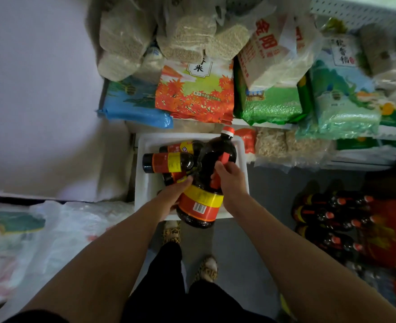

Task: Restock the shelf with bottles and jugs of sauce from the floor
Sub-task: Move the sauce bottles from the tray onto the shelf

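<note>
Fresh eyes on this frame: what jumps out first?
A big dark sauce jug with a red cap at centre, over a white tub: the right hand grips its red handle, the left hand supports its side. Smaller sauce bottles lie in the tub; bright rice bags fill the shelf above.

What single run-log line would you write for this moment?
phase: lifting jug | right hand: grips jug handle | left hand: supports large sauce jug | source: white tub with small bottles | shelf: not yet reached
</note>
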{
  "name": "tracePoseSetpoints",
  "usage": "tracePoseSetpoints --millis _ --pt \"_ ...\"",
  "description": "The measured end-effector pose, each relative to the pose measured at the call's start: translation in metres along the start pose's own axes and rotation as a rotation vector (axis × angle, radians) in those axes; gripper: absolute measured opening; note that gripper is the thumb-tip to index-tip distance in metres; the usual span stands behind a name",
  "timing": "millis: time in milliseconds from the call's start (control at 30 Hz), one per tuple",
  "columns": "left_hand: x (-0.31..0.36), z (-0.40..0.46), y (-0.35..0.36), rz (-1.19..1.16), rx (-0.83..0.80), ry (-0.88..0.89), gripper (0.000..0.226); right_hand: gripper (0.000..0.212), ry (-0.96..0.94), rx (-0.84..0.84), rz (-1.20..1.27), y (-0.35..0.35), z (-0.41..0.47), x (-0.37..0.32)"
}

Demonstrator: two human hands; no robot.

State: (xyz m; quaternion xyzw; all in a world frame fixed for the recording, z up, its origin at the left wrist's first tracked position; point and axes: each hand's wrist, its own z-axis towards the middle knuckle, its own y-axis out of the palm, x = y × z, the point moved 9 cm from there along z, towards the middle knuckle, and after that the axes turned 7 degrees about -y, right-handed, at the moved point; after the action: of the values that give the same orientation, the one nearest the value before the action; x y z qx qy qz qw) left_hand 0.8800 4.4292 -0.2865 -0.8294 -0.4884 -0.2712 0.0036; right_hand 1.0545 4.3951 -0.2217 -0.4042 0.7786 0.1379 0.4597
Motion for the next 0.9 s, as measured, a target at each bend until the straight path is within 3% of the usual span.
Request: tracePoseSetpoints --millis 67,200,433,533,600,767,900 --pt "0.014 -0.013 0.018 -0.097 -0.056 0.076 0.102 0.020 -0.072 -0.081 0.008 -0.005 -0.010 -0.023" --pt "0.040 -0.049 0.061 -0.221 -0.119 0.205 0.053 0.020 -0.233 -0.241 0.056 -0.017 -0.033 -0.068" --pt "0.063 -0.114 0.128 -0.054 -0.179 0.276 0.053 0.009 -0.350 -0.370 0.154 -0.070 -0.065 -0.125" --pt "0.077 -0.143 0.149 0.055 -0.165 0.312 0.091 0.010 -0.403 -0.440 0.214 -0.085 -0.082 -0.153" --pt "0.085 -0.157 0.156 0.044 -0.124 0.341 0.103 0.012 -0.457 -0.460 0.208 -0.094 -0.094 -0.172" --pt "0.108 -0.187 0.166 -0.073 -0.044 0.486 0.067 0.013 -0.616 -0.514 0.237 -0.105 -0.120 -0.208" --pt "0.128 -0.215 0.175 -0.059 0.004 0.586 0.060 0.024 -0.713 -0.517 0.213 -0.109 -0.134 -0.233"
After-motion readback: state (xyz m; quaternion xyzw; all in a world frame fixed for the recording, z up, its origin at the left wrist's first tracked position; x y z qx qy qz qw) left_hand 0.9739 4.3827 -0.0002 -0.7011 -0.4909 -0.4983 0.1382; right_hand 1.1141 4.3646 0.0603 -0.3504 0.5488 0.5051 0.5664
